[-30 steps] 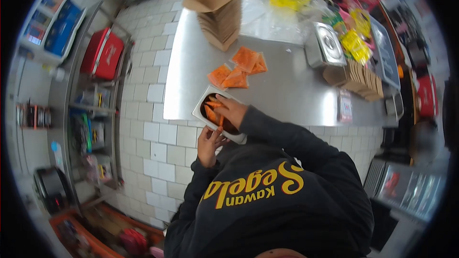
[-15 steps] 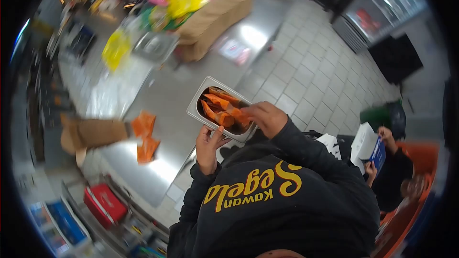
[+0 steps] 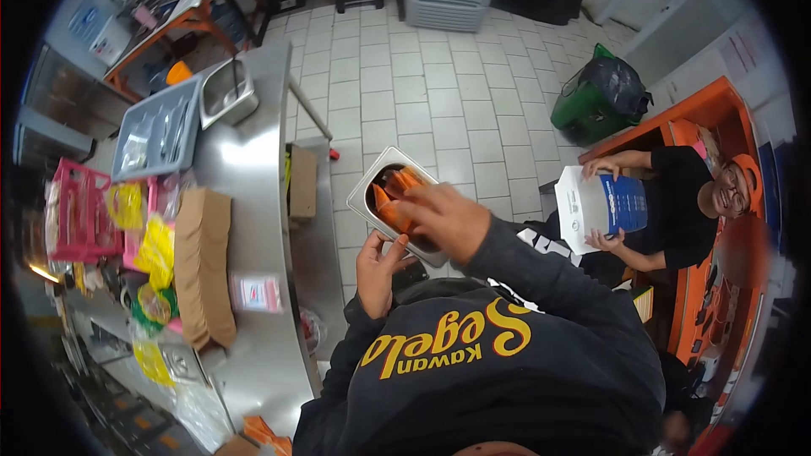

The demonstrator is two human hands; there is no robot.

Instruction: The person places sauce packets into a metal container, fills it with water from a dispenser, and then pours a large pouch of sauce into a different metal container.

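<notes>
A deep stainless-steel food pan (image 3: 361,194) with several orange packets (image 3: 387,202) inside is held out in front of my body, tilted. My left hand (image 3: 378,272) grips its near left rim, thumb and fingers at the edge. Over the pan's right side reaches my right hand (image 3: 449,221), its fingers blurred by motion and bent down at the packets. Whether they hold a packet is hidden.
At left a steel table (image 3: 269,236) bears a folded brown paper bag (image 3: 203,262), a blue-grey tray (image 3: 152,139), a steel pan (image 3: 230,97) and a pink basket (image 3: 80,211). A seated person at right holds a white-and-blue box (image 3: 608,202). Behind stands a green bin (image 3: 574,105).
My view and body have turned right, away from the table, so it now lies at left. The pan has come along in my left hand. My right hand has moved further over the packets.
</notes>
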